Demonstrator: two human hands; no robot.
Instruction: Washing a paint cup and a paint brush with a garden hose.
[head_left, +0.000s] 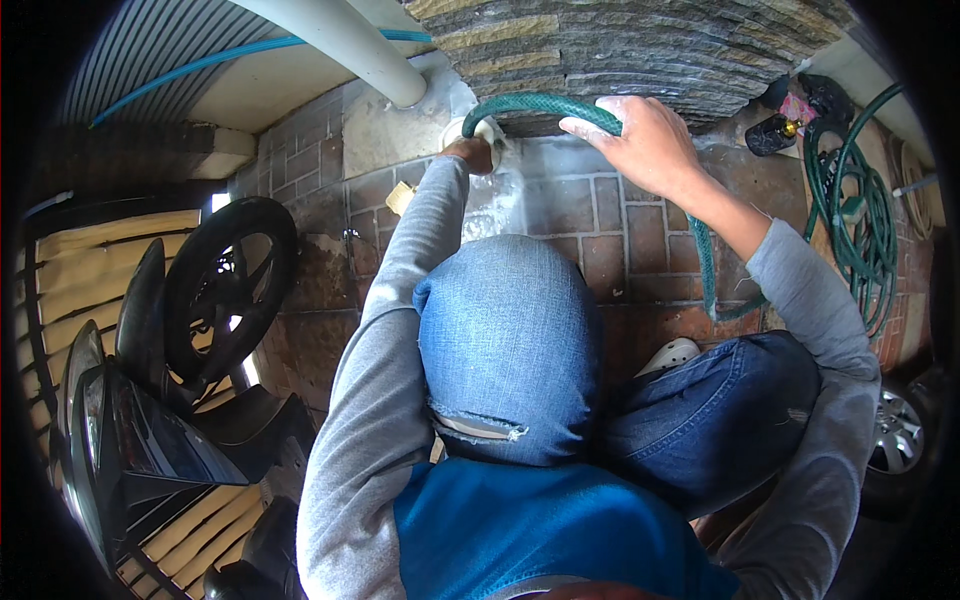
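Note:
My right hand (648,148) is closed around a green hose (545,101), its thumb and fingers wrapped over it. From there the hose arches left and bends down into a small white round container (453,132) on the paving near the wall. My left hand (474,155) is closed at the near side of this container, gripping its rim. Those fingertips and most of the container are hidden. Wet, whitish paving (497,205) glistens just below the left hand. A small yellow sponge-like block (400,198) lies left of my left forearm.
A white pipe (365,55) slants down to the ground ahead, beside a stone-clad wall (620,50). Coiled green hose (855,215) hangs at the right near a dark bottle (768,135). A motorbike (165,420) stands at the left. A car wheel (895,430) shows at lower right.

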